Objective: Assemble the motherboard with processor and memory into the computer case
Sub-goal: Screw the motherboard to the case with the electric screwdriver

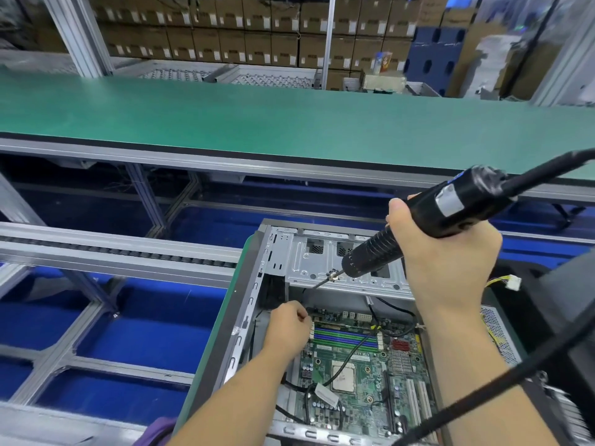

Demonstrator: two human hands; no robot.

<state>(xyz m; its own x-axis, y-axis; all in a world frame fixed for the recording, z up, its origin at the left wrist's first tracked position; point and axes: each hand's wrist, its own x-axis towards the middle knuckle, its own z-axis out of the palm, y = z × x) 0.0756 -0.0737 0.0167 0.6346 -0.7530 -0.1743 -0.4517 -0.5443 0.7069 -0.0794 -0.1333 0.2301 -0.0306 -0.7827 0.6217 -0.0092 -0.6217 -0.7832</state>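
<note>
Your right hand (447, 252) grips the electric screwdriver (428, 220), tip angled down | left hand (286, 329) curled, fingertips pinched at motherboard's (363, 378) far-left corner, what it holds unclear.

No text can be read: the labels on the stacked cartons (206, 43) and the electric screwdriver (450, 201) are too blurred.

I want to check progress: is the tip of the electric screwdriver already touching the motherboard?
No, the electric screwdriver tip hangs above the motherboard, in front of the case's metal drive bay.
</note>
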